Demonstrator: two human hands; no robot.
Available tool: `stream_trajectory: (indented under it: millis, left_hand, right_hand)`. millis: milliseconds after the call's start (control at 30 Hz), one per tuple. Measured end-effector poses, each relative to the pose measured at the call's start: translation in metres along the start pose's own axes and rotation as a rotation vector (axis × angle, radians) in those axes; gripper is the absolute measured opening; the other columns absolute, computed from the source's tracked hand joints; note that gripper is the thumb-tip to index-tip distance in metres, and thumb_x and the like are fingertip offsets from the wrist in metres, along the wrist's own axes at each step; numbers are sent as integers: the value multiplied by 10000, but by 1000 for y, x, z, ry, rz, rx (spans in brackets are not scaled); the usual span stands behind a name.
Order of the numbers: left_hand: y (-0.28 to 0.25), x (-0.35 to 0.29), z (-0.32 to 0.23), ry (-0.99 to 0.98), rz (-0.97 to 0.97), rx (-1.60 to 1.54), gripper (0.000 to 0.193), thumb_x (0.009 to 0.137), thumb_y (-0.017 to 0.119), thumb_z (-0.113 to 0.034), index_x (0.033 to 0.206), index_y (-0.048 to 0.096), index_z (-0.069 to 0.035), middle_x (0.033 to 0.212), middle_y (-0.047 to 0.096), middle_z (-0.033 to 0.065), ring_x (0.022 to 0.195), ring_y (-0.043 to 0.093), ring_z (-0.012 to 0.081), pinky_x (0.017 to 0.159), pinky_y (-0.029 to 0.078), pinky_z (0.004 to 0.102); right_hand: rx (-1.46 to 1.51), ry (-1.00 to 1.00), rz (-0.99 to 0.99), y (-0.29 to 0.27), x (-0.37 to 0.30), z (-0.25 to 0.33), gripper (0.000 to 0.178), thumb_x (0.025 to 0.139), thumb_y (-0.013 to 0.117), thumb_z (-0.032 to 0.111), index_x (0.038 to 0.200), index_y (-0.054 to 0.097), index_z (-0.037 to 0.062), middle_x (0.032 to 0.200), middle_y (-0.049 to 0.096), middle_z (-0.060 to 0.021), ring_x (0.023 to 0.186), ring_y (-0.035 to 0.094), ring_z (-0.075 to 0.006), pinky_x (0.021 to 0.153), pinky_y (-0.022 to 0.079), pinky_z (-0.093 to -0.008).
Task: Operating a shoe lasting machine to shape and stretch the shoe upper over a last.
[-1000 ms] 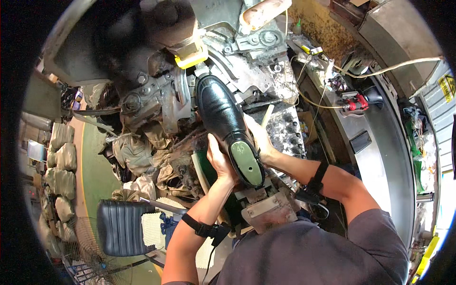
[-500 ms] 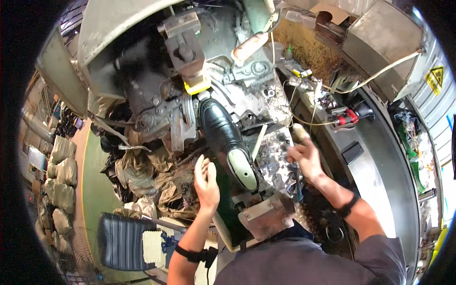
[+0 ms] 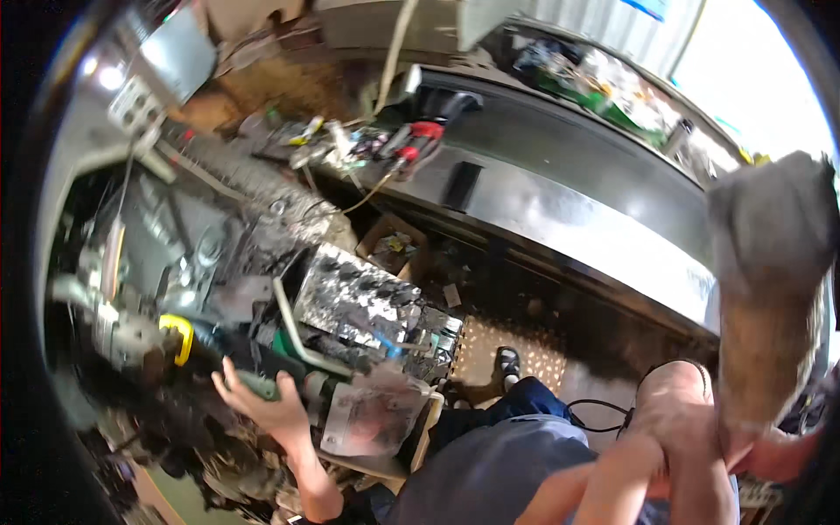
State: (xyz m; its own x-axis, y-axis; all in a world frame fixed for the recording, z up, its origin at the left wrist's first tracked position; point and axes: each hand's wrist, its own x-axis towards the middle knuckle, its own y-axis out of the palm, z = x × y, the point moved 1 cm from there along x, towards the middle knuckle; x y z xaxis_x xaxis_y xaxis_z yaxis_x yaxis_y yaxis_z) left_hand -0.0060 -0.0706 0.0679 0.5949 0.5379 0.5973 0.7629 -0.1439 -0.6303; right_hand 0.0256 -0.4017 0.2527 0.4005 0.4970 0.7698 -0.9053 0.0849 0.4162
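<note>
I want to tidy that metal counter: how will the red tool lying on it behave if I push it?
The red tool will probably feel stiff, since its body looks hard and solid. It may pivot rather than roll, being irregular in outline. The yellow hose that seems to join it would likely drag.

Left forearm [image 3: 312,481] is slanting up and leftward from near the lower edge, bare-skinned. Left grip [image 3: 256,381] is standing loose, fingers [image 3: 231,378] pointing up-left and lying apart, thumb jutting well clear of them. Torso [image 3: 507,464] is occupying the lower middle. At lower right, bare limbs [image 3: 687,437] are overlapping, blurred; right grip is not showing clearly enough for reading pose or state.
</note>
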Motion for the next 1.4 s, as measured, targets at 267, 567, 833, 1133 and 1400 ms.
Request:
stream_trajectory:
  millis: [267, 567, 833, 1133, 1400]
  left_hand:
    - [12, -13, 18, -19, -52, 214, 788, 772, 722, -28, 1476, 372, -85, 1500, 304, 267, 1393, 276, 443, 1146, 237, 512]
    - [42, -7, 22, -233, -179, 498, 924, 805, 797, -255, 1540, 242, -186, 1480, 359, 216, 1329, 415, 411, 1085, 385, 478]
    - [42, -6, 51, -256, 26, 797, 1054, 870, 689, -477, 1546, 49, 18, 1575, 133, 298, 1389, 283, 484, 1052, 363, 566]
    - [146, -81, -205, 308, 303, 145, 1025, 819, 734, -440, 1520, 158, 38, 1469, 269, 343, 1313, 347, 494, 1019, 378, 562]
    - [232, -173, -395, 672, 798, -312, 987, 814, 736, -404, 1513, 183, 21, 1440, 302, 332, 1291, 371, 485, 1013, 388, 553]
  right_hand:
    - [-64, -59, -131, -34, -69, 104, 834, 960, 376, 670, 1565, 124, 155, 988, 639, -194, 902, 585, -371, 820, 445, -636]
    - [-964, 410, -1235, -230, -321, 154, 842, 897, 663, 5, 1559, 149, 79, 868, 600, -51, 822, 592, -106, 789, 505, -259]
    - [-1330, 1132, -1255, -205, -573, 104, 631, 825, 671, 72, 1420, 464, 107, 822, 690, -166, 759, 697, -280, 716, 541, -392]
    - [-1199, 1242, -1829, -98, -679, 98, 567, 838, 677, 179, 1375, 524, 84, 878, 720, -175, 844, 710, -309, 770, 542, -423]
    - [-1018, 1030, -2454, -19, -718, 97, 520, 813, 643, 158, 1316, 580, 43, 767, 693, -126, 734, 693, -265, 706, 547, -398]
